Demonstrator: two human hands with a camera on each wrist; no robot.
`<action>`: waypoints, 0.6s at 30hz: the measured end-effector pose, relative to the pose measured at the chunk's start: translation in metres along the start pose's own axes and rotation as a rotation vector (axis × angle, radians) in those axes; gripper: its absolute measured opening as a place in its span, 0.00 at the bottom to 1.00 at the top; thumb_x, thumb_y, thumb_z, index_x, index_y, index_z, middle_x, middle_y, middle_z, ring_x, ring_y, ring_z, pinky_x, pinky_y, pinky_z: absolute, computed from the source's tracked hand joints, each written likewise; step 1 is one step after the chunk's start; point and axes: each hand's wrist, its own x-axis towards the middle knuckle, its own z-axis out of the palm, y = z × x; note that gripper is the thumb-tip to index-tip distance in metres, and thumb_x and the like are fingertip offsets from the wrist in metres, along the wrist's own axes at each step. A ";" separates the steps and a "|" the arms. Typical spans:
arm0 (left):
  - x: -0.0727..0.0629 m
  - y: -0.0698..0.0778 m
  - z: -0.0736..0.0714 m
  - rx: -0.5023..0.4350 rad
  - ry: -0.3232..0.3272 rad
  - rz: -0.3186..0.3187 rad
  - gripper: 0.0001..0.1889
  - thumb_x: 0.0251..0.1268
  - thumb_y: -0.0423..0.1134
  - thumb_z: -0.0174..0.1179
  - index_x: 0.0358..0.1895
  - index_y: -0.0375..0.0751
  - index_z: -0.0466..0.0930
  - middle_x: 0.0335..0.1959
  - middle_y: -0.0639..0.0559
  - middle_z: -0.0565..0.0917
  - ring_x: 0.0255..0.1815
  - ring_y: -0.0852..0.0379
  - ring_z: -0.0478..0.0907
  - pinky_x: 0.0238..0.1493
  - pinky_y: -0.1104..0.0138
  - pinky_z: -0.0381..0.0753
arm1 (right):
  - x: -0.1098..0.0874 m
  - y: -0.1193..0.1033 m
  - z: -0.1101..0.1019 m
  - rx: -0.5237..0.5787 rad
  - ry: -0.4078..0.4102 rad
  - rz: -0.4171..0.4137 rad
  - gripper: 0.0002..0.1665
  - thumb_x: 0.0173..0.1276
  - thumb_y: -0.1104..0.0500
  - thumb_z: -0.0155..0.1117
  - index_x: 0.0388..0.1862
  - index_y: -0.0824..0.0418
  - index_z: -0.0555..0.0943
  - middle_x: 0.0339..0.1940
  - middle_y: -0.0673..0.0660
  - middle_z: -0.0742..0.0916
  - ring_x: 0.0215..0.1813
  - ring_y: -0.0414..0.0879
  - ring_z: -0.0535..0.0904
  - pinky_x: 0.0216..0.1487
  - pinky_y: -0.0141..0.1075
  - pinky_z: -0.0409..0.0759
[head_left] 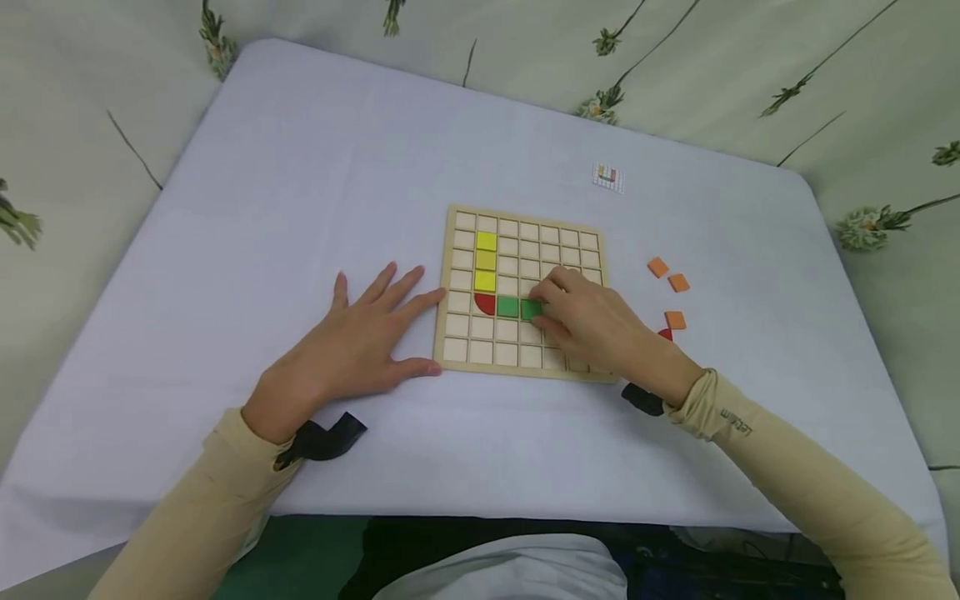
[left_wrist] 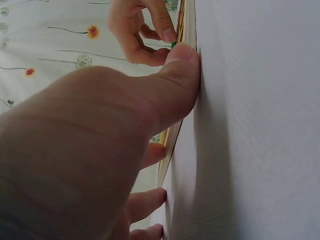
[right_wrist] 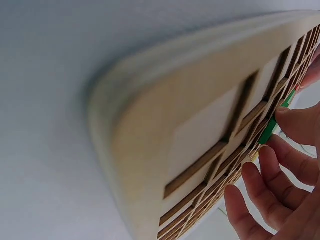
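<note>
A wooden grid board (head_left: 525, 375) lies on the table. In it a column of yellow tiles (head_left: 486, 260) stands above a rounded red tile (head_left: 484, 303). Beside the red one sits a green square tile (head_left: 507, 307), followed by a second green tile (head_left: 530, 310). My right hand (head_left: 592, 321) pinches that second tile between thumb and fingers; the right wrist view shows the green tile (right_wrist: 268, 132) at the thumb tip. Spread flat on the cloth, my left hand (head_left: 360, 342) touches the board's left edge with thumb and fingertip.
Right of the board lie orange square tiles (head_left: 657, 267) and a red tile (head_left: 665, 334) partly hidden by the right wrist. A small printed pattern card (head_left: 608, 177) rests beyond the board. The white tablecloth (head_left: 300, 167) meets a floral curtain at the back.
</note>
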 end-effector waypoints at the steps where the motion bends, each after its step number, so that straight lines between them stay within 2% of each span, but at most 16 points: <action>1: 0.001 0.001 0.000 -0.001 -0.001 0.000 0.49 0.58 0.65 0.68 0.81 0.54 0.57 0.85 0.42 0.51 0.86 0.35 0.40 0.71 0.22 0.35 | 0.000 0.000 0.000 -0.001 0.000 0.000 0.15 0.71 0.56 0.69 0.54 0.60 0.83 0.45 0.55 0.82 0.39 0.46 0.80 0.35 0.37 0.82; 14: 0.002 0.002 -0.001 0.002 0.005 0.008 0.49 0.59 0.64 0.68 0.81 0.54 0.57 0.84 0.42 0.51 0.85 0.34 0.41 0.70 0.21 0.36 | -0.004 0.004 0.004 0.007 0.012 0.027 0.14 0.73 0.54 0.66 0.53 0.59 0.82 0.46 0.54 0.83 0.40 0.46 0.78 0.38 0.37 0.81; 18: 0.001 0.002 -0.001 -0.001 0.003 0.006 0.48 0.59 0.65 0.67 0.81 0.54 0.58 0.84 0.42 0.51 0.85 0.34 0.40 0.70 0.21 0.36 | -0.007 0.010 0.001 0.005 0.033 0.032 0.15 0.73 0.55 0.65 0.53 0.61 0.82 0.47 0.55 0.84 0.43 0.48 0.80 0.40 0.40 0.81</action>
